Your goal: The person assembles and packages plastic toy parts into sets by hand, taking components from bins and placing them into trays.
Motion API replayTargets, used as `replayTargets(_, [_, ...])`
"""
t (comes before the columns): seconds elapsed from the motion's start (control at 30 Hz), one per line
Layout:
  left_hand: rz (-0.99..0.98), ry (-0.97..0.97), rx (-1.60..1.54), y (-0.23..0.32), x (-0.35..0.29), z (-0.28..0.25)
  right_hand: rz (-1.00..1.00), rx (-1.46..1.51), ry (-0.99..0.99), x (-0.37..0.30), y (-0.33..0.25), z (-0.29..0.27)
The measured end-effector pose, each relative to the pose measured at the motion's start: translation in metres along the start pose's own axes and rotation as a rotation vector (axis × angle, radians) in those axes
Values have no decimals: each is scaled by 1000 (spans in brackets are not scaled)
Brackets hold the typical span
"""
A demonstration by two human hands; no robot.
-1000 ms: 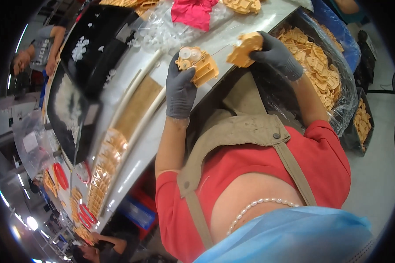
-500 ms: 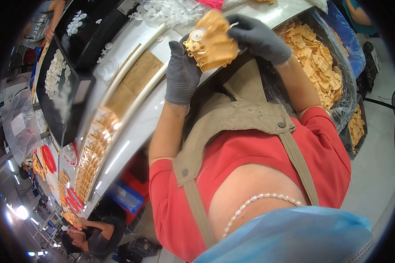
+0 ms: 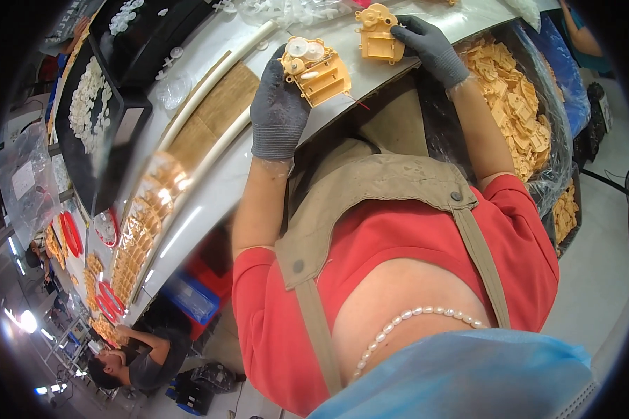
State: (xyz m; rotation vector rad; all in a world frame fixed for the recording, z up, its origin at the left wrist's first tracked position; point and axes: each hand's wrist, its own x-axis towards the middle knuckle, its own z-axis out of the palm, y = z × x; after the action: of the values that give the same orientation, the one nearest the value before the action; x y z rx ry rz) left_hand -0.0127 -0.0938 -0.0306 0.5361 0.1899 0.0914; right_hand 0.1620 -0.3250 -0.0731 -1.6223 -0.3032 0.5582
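Note:
My left hand, in a grey glove, is closed on an orange-yellow plastic gear housing. White gears sit at its upper end, and a thin rod or wire sticks out toward my body. To the right, my right hand, gloved alike, pinches a second orange-yellow plastic housing piece by its right edge. That piece has a rounded top and a rectangular recess below. Both pieces are held apart over the white table near its front edge.
A lined bin of orange-yellow parts stands at my right. Black trays with white parts lie left. Two pale rails border a track with wrapped orange parts. Clear bags lie at the back. Another person works at the lower left.
The orange housings, together before, are now apart: my right hand has moved right with one piece, while my left keeps the one with gears. More of the gears and the inside shows.

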Motion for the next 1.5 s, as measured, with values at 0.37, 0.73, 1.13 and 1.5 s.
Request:
replayTargets(0.37, [39, 34, 18, 0, -5, -11, -642, -727, -16, -26, -57, 63])
replayTargets(0.73, [57, 10, 203, -2, -10, 0, -825, -1287, -360, -29, -75, 112])
replayTargets(1.13, [-47, -36, -49, -1, -19, 3, -485, -650, -149, -27, -87, 107])
replayTargets(1.5, [-84, -41, -50, -1, -23, 8, -1161, -981, -12, -29, -88, 109])
